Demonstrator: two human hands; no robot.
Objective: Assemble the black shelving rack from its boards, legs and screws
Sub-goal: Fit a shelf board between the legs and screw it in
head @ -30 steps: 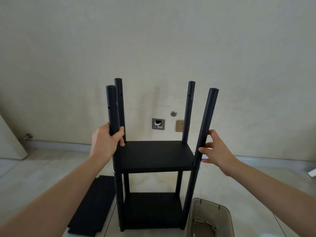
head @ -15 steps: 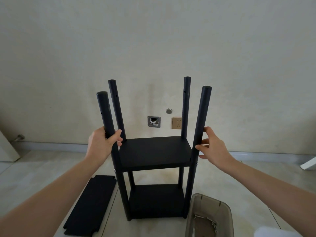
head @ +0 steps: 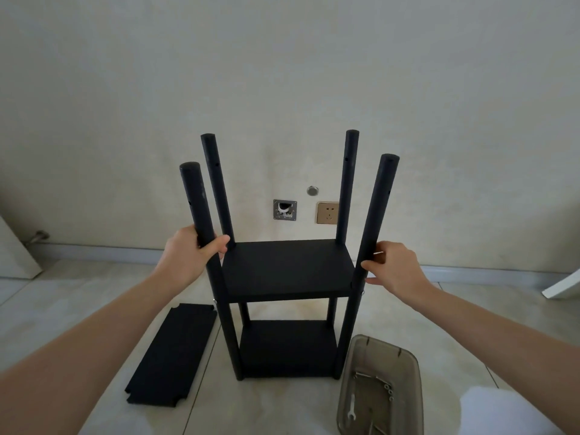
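We've swung the rack square, left hand gripping its near leg, right hand loose alongside, spare board waiting below.

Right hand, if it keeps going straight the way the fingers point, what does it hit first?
The right hand points left; its fingertips look already at the front right leg, so that comes first, though contact is unclear.
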